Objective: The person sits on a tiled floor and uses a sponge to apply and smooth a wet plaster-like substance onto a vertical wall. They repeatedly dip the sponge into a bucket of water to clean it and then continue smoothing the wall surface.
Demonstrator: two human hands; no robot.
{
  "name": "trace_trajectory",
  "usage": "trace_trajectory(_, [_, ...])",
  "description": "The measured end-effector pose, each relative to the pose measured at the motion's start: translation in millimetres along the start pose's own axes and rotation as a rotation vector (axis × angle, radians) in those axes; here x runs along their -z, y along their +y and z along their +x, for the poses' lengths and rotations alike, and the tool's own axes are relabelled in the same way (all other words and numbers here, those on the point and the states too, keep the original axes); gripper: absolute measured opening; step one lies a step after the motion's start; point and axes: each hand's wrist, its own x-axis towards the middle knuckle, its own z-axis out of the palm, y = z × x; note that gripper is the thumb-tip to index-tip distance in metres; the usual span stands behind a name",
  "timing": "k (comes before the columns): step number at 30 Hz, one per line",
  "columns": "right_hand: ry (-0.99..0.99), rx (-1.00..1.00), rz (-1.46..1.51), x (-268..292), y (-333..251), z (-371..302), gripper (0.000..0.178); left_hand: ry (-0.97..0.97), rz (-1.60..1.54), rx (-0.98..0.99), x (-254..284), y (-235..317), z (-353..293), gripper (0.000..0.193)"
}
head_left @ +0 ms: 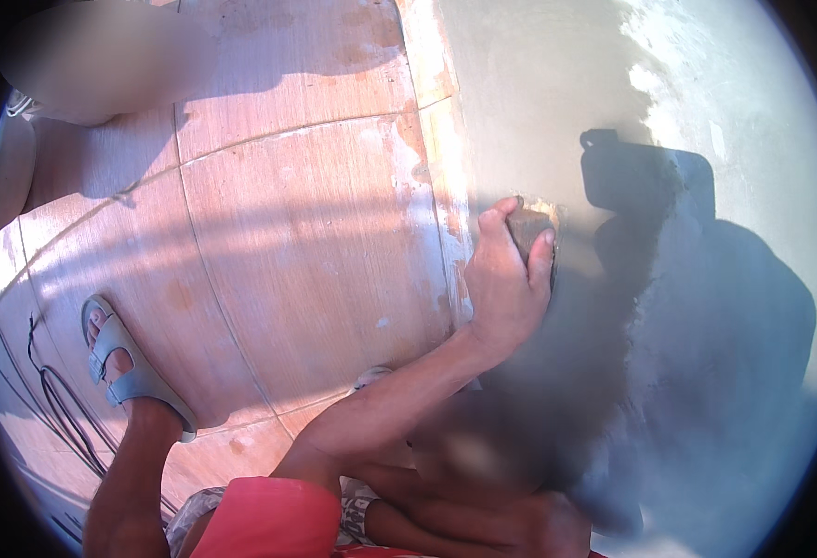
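Observation:
My left hand (509,284) is closed around a small brown block (527,230), with the thumb on its right side and the fingers on its left. Whether the block is wood or sponge I cannot tell. Its far end lies against a grey plastered surface (539,102), by a pale, crumbly smear at the block's edge. The plaster is dark and damp-looking around the hand, and lighter farther right. No part of my right hand shows.
Brownish-pink floor tiles (306,242) lie left of the plaster, beyond a whitish-stained border strip (441,177). My sandalled foot (130,367) rests near black cables (55,395). A rounded, blurred object (102,65) stands far left. A dark shadow (734,270) covers the right side.

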Motion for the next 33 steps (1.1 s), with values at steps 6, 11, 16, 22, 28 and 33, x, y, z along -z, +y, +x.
trace_trajectory(6, [0.03,0.074,0.054,2,8,5,0.025,-0.435,0.063,-0.449,2,30,-99,0.055])
trace_trajectory(11, [-0.007,0.109,0.054,-2,11,6,0.026,-0.087,0.019,-0.037,-6,24,-30,0.047])
trace_trajectory(16, [-0.01,0.17,0.037,2,14,15,0.026,-0.268,0.124,-0.436,-2,33,-85,0.05])
trace_trajectory(22, [-0.045,0.181,0.045,-2,9,15,0.025,-0.153,-0.017,-0.286,-13,60,-45,0.051])
trace_trajectory(28, [-0.053,0.176,0.064,-4,10,12,0.023,-0.275,0.053,-0.333,1,41,-74,0.048])
trace_trajectory(33, [-0.058,0.159,0.058,-4,9,4,0.021,-0.065,0.027,-0.096,-12,87,25,0.046])
